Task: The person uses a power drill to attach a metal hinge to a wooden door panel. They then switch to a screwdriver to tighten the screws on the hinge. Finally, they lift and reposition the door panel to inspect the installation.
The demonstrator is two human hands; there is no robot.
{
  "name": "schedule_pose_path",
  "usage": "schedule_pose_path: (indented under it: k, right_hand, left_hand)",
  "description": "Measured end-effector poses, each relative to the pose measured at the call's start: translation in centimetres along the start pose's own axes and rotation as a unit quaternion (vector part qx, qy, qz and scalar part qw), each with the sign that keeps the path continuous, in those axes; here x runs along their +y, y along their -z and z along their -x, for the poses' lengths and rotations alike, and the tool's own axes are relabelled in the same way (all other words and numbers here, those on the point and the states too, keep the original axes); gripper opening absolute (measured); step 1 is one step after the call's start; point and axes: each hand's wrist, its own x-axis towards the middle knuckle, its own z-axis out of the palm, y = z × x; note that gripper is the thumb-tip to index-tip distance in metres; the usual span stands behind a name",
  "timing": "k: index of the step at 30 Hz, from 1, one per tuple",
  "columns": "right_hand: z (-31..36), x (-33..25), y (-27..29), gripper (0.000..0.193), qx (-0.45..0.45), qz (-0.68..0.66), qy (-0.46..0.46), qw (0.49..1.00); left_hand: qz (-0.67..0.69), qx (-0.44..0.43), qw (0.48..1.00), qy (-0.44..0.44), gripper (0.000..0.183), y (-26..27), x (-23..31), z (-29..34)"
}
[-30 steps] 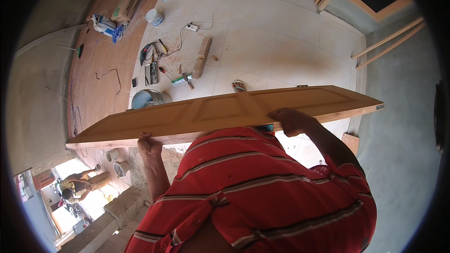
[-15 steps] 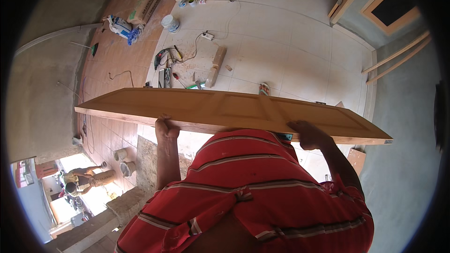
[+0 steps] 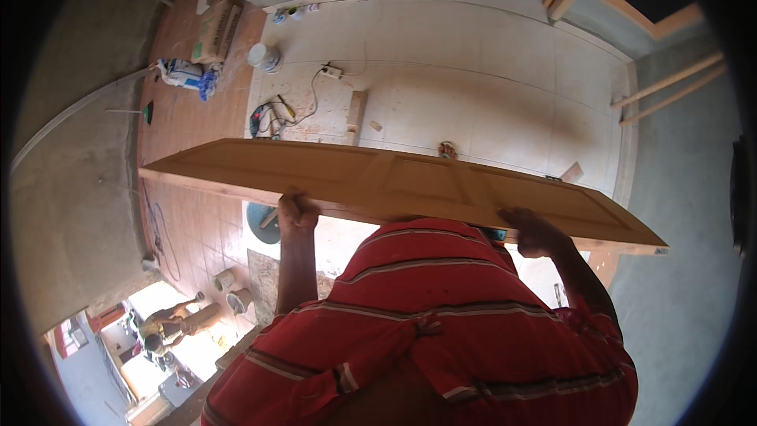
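Observation:
Across my front I carry a long wooden panelled door (image 3: pixel 426 181), its face turned up and its near edge against my red striped shirt. My left hand (image 3: pixel 297 213) is closed around the near edge, left of my belly. On the right, my right hand (image 3: pixel 528 231) grips the same edge, fingers over the top face. A small blue item (image 3: pixel 495 234) shows at my waist beside the right hand. On the far edge sits a dark metal piece, perhaps a hinge (image 3: pixel 553 178). The door hides part of the floor below.
Beyond the door lie a power drill (image 3: pixel 255 121) with its cable, a power strip (image 3: pixel 332 72), a wood block (image 3: pixel 356 110) and a white bucket (image 3: pixel 263 57). Timber strips (image 3: pixel 670 83) lean on the right wall. Lower left, a person (image 3: pixel 162 326) is outside near buckets (image 3: pixel 238 300).
The door and my hands have shifted slightly right in view, while floor items slid left and up. The door now covers tools that showed before. A dark round thing appears below its left part.

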Motion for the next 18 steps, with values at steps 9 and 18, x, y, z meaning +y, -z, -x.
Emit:
schedule_pose_path:
  k: [9,18]
  right_hand:
    - [-3.0,2.3,5.7,0.087,0.013,-0.08,-0.003,0.997]
    - [-4.8,4.0,4.6,0.086,0.006,-0.049,-0.035,0.998]
  left_hand:
    - [0.092,0.058,0.994,0.009,0.023,-7.7,-1.0,-5.7]
    - [0.051,0.035,0.996,0.064,0.011,-6.0,-1.9,-11.4]
